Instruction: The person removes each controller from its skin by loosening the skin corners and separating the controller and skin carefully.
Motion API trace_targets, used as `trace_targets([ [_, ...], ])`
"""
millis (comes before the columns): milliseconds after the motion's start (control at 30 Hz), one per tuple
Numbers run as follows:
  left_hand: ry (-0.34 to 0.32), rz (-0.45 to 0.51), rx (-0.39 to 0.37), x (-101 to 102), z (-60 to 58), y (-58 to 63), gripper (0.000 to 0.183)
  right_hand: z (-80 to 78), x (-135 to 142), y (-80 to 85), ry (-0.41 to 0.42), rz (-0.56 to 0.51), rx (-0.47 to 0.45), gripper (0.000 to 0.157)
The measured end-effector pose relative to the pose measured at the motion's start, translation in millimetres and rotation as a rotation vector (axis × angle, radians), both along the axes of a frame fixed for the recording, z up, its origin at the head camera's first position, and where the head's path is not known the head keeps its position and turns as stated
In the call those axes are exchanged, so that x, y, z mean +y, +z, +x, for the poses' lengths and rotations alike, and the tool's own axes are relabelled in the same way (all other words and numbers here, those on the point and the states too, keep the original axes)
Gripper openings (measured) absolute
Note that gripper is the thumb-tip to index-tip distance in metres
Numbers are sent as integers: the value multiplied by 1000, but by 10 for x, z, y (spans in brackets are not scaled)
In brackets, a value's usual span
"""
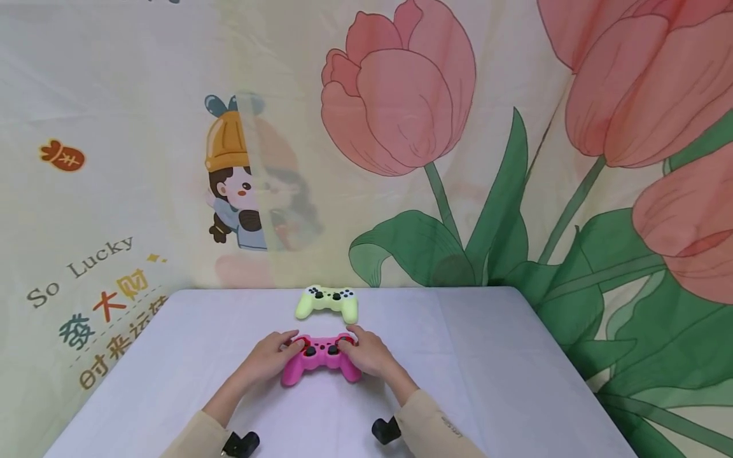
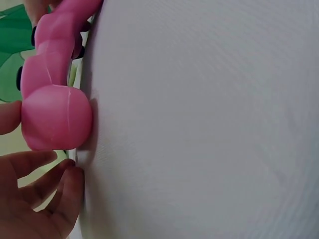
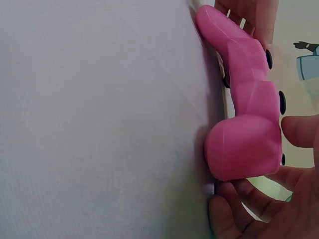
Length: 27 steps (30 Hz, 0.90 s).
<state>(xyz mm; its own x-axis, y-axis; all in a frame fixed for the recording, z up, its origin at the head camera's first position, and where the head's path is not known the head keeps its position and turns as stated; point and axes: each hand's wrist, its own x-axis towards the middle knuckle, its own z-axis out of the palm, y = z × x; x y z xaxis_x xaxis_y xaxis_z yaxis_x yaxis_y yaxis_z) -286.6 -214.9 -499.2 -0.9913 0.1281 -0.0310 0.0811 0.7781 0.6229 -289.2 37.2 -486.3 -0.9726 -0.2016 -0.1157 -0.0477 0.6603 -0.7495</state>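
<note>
A pink game controller (image 1: 322, 353) lies on the white tabletop, its two handles toward me and its black thumbsticks facing up. My left hand (image 1: 272, 357) grips its left side, the thumb on top and the other fingers curved around the outer edge. On the opposite side my right hand (image 1: 371, 352) holds it the same way, thumb near the right stick. Close up, the left wrist view shows the rounded pink handle end beside the left fingers (image 2: 37, 181). From the right wrist, the right thumb (image 3: 299, 130) is seen against the controller's upper face.
Just beyond the pink one sits a pale yellow-green game controller (image 1: 326, 304). White cloth covers the table (image 1: 458, 369). Behind its far edge hangs a backdrop (image 1: 286, 76) printed with tulips and a cartoon figure. Black wrist-worn devices (image 1: 386, 430) show near both sleeves.
</note>
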Motion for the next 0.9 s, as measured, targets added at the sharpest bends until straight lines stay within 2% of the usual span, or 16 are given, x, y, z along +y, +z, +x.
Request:
trace_targets([
  [167, 24, -13, -15, 22, 22, -29, 54, 8, -44, -10, 18, 15, 13, 56],
  [500, 40, 60, -19, 81, 57, -36, 53, 17, -53, -22, -26, -22, 3, 54],
  [767, 41, 41, 36, 171, 111, 83, 51, 57, -44, 11, -39, -37, 43, 54],
  [900, 50, 57, 74, 197, 126, 121, 52, 70, -17, 43, -38, -66, 99, 55],
])
